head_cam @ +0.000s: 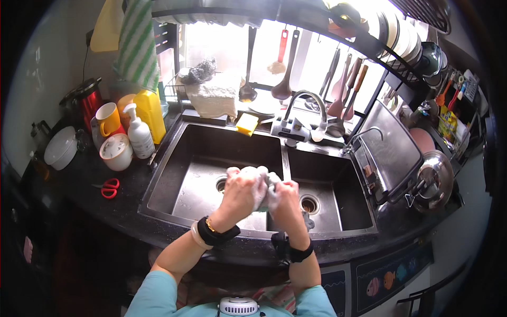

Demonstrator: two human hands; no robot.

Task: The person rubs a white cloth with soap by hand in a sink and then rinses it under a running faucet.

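Above the divider of a dark double-basin sink (186, 198), my left hand (243, 190) and my right hand (286, 197) are close together. Both grip one bunched, soapy, greyish cloth (270, 190), largely covered by my fingers. White suds coat my left fingers. A small dark grey cloth (307, 222) lies by the right basin's front edge, partly behind my right wrist. The chrome faucet (305, 95) arches up behind the divider. A yellow sponge (247, 124) rests on the sink's back rim.
Left of the sink stand a white pump bottle (140, 136), a lidded white jar (116, 152) and a yellow mug (109, 119); red-handled scissors (110, 188) lie nearer. At right, a metal tray (390, 150) leans beside a steel lid (435, 180). Utensils hang behind, below a dish rack (372, 47).
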